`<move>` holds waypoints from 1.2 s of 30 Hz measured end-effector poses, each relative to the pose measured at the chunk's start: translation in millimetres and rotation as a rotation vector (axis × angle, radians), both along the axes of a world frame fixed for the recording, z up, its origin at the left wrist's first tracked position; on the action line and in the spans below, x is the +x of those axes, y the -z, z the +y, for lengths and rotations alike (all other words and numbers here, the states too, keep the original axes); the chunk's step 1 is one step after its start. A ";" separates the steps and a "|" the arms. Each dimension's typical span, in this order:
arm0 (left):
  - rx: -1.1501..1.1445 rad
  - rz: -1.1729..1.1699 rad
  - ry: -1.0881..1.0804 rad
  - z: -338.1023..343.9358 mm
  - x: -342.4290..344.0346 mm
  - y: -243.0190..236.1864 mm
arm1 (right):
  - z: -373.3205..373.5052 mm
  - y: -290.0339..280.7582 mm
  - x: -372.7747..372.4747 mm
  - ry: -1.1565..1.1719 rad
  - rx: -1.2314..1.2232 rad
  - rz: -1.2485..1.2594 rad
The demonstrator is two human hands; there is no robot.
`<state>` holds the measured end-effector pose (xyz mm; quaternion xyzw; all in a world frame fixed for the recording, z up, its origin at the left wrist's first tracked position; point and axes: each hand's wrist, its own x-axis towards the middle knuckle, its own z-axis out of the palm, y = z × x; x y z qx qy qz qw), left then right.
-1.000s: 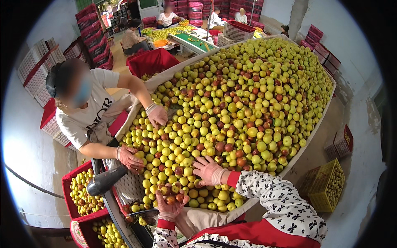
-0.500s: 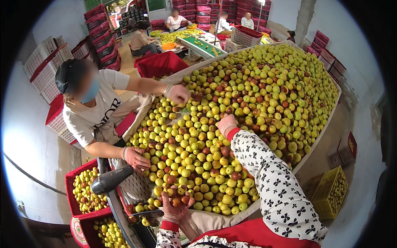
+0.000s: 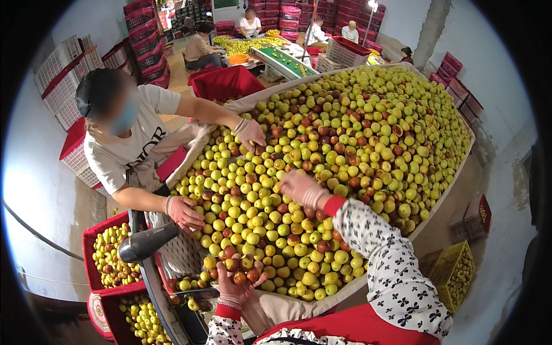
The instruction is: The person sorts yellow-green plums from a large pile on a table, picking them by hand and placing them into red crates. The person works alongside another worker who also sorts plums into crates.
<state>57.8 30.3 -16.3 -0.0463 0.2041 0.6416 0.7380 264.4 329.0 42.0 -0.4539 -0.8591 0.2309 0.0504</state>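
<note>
A big heap of yellow-green and reddish-brown jujubes (image 3: 345, 155) fills a cloth-lined sorting table. My left hand (image 3: 233, 290), in a thin glove, is palm up at the near edge, its fingers curled round several reddish jujubes (image 3: 239, 277). Over the middle of the heap is my gloved right hand (image 3: 300, 188), knuckles up and pointing left; its fingertips are blurred, so a held fruit cannot be made out. Across to the left, a co-worker's gloved hands, one at the far side (image 3: 249, 133) and one at the near left (image 3: 185, 213), rest at the fruit.
Red-lined crates of jujubes (image 3: 112, 259) stand below at the left, by a dark rounded bar end (image 3: 146, 244). A yellow crate (image 3: 451, 273) sits on the floor at the right. Behind are a green conveyor (image 3: 283, 62), several seated people and stacked crates (image 3: 146, 43).
My right hand has moved left and slightly nearer over the heap. My left hand stays at the near edge with its jujubes. The co-worker's far hand has come down onto the fruit.
</note>
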 end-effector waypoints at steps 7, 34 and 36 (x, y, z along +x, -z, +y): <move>-0.082 -0.013 -0.263 -1.6 -11.3 -2.4 | -175.0 23.0 -99.6 -0.420 -0.184 0.652; -0.051 -0.047 -0.155 13.1 3.5 -29.6 | 143.6 55.7 -90.4 0.202 0.331 -0.112; 0.004 -0.078 -0.146 11.4 2.9 -28.4 | 124.4 38.5 -88.1 0.045 0.189 -0.174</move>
